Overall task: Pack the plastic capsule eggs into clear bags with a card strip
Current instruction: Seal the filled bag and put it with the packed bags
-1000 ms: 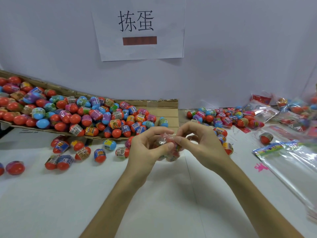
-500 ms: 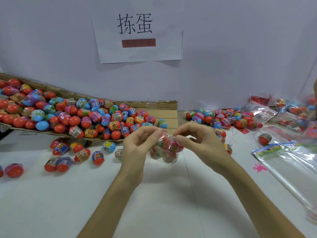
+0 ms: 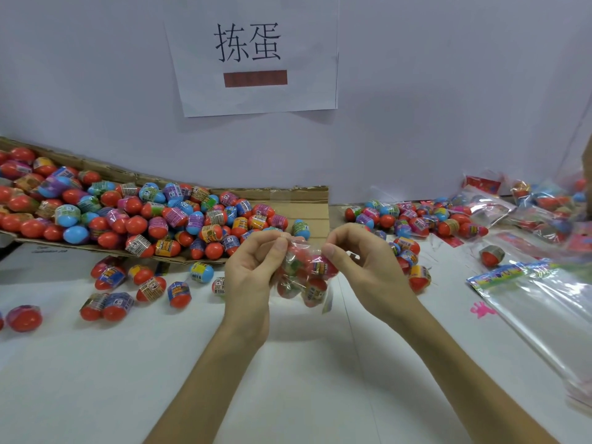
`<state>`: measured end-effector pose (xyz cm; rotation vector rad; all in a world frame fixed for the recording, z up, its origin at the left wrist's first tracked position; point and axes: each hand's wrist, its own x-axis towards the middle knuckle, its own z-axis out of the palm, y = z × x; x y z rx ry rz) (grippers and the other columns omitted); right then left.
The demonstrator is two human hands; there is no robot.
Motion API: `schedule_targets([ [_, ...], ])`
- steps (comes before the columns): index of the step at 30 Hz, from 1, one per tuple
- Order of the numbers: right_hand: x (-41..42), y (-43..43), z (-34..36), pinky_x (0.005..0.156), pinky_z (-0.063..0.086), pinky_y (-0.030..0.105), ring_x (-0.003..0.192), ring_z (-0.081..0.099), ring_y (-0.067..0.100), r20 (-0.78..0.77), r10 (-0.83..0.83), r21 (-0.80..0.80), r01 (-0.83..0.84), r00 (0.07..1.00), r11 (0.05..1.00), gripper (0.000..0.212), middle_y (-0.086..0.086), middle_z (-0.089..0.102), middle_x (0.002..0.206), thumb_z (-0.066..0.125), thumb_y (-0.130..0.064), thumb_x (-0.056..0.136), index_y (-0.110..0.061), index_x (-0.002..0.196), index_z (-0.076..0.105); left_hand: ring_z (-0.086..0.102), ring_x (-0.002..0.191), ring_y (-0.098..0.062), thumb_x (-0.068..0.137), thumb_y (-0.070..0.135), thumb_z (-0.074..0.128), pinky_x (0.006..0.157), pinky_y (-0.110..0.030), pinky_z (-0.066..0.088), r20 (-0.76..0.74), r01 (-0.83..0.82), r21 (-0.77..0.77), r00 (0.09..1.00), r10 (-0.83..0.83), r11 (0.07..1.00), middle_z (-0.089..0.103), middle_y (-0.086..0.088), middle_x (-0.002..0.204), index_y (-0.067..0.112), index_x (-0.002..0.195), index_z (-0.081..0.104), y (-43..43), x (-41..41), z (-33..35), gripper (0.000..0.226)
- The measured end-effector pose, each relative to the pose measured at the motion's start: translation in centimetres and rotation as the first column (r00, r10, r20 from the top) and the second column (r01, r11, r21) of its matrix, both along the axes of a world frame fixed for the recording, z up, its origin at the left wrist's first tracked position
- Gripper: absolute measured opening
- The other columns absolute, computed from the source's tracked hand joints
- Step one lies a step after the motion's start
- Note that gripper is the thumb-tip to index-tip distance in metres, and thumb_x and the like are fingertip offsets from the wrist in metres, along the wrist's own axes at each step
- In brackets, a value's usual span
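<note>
- We hold the filled clear bag (image 3: 302, 280) in the air above the white table (image 3: 288, 379), just in front of the cardboard tray (image 3: 307, 203). Several capsule eggs (image 3: 315, 267) sit bunched in its lower part.
- Our left hand (image 3: 253, 274) pinches the bag's top edge at the left corner between thumb and forefinger. Our right hand (image 3: 365, 267) pinches the right corner the same way.
- The bag hangs straight down from both pinches. Its mouth runs left to right between our two thumbs, so the eggs' weight lies below the grip.
- Both hands are equally near the mouth. The empty bags (image 3: 551, 315) with their coloured card strip (image 3: 499, 274) lie well apart, on the right hand's side.
- We judge that closing the mouth comes next, working along that left-to-right line.
- We cannot tell whether a strip is already inside the held bag.
</note>
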<state>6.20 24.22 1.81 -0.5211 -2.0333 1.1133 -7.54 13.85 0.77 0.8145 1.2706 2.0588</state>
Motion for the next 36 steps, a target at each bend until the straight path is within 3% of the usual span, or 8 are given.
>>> schedule_targets([
  [7,0.1,-0.1,0.1,0.076,0.058,0.027,0.09,0.065,0.011,-0.013,0.003,-0.042,-0.003,1.0,0.999,0.013,-0.016,0.067,0.09,0.067,-0.039,0.089,-0.029,0.097,0.064,0.073,0.084,-0.009,0.084,0.028,0.068,0.069,-0.021,0.058,-0.138,-0.035,-0.025,0.99,0.031,0.999,0.078,0.003,0.086,0.017,0.099,0.073,0.1,0.0,-0.4,0.019],
  [11,0.1,0.0,0.1,0.07,0.061,0.029,0.085,0.067,0.011,0.033,0.009,-0.079,-0.007,0.999,0.997,0.01,-0.012,0.07,0.084,0.073,-0.025,0.092,-0.028,0.083,0.071,0.076,0.094,-0.019,0.096,0.016,0.065,0.077,-0.027,0.061,-0.195,0.007,-0.047,0.981,-0.016,0.999,0.08,-0.004,0.095,0.013,0.103,0.072,0.1,-0.1,-0.6,0.011],
  [15,0.2,0.1,0.2,0.066,0.057,0.022,0.08,0.068,0.009,-0.037,0.04,-0.252,-0.048,0.999,0.967,0.015,-0.007,0.071,0.08,0.069,-0.017,0.094,-0.023,0.08,0.071,0.075,0.089,-0.014,0.086,0.027,0.067,0.071,-0.024,0.06,-0.107,0.048,-0.073,0.993,-0.056,0.996,0.079,-0.001,0.093,0.014,0.105,0.073,0.1,0.0,-0.4,0.023],
  [20,0.0,-0.3,0.1,0.062,0.056,0.02,0.073,0.07,0.01,-0.058,0.014,-0.217,-0.026,0.998,0.976,0.014,-0.003,0.071,0.079,0.066,-0.016,0.096,-0.02,0.083,0.07,0.074,0.091,-0.02,0.085,0.034,0.068,0.077,-0.033,0.062,0.011,0.112,-0.099,0.994,-0.111,0.989,0.078,-0.008,0.104,0.013,0.117,0.071,0.2,-0.1,-0.1,0.039],
  [24,0.3,0.5,0.0,0.066,0.055,0.019,0.076,0.069,0.009,-0.156,-0.164,-0.229,0.126,0.974,0.965,0.012,-0.003,0.071,0.08,0.064,-0.021,0.097,-0.02,0.087,0.07,0.075,0.094,-0.022,0.078,0.047,0.073,0.078,-0.031,0.062,0.097,0.193,-0.127,0.979,-0.181,0.973,0.077,-0.007,0.107,0.007,0.124,0.061,0.5,0.7,-0.3,0.062],
  [29,0.4,1.2,-0.3,0.068,0.057,0.018,0.089,0.07,0.01,-0.179,-0.313,-0.293,0.254,0.933,0.922,0.012,-0.006,0.073,0.085,0.064,-0.025,0.098,-0.026,0.088,0.07,0.077,0.092,-0.021,0.085,0.038,0.073,0.078,-0.027,0.061,0.021,0.098,-0.156,0.995,-0.096,0.983,0.079,-0.007,0.098,0.006,0.1,0.062,0.7,0.9,-0.8,0.036],
  [32,0.4,1.2,-0.3,0.07,0.058,0.019,0.087,0.071,0.011,-0.153,-0.302,-0.281,0.251,0.941,0.926,0.013,-0.006,0.073,0.084,0.064,-0.024,0.098,-0.025,0.087,0.07,0.075,0.084,-0.015,0.097,0.019,0.069,0.07,-0.022,0.058,-0.008,0.046,-0.155,0.999,-0.048,0.987,0.078,-0.007,0.095,0.01,0.097,0.069,0.7,0.5,-1.1,0.009],
  [36,0.1,1.0,-0.4,0.073,0.061,0.028,0.09,0.071,0.014,-0.125,-0.249,-0.308,0.201,0.96,0.93,0.009,-0.004,0.072,0.088,0.063,-0.026,0.098,-0.019,0.093,0.068,0.074,0.084,-0.015,0.098,0.018,0.069,0.071,-0.028,0.062,-0.051,-0.024,-0.179,0.999,0.015,0.984,0.078,-0.001,0.091,0.013,0.096,0.07,0.7,0.2,-1.1,0.005],
])
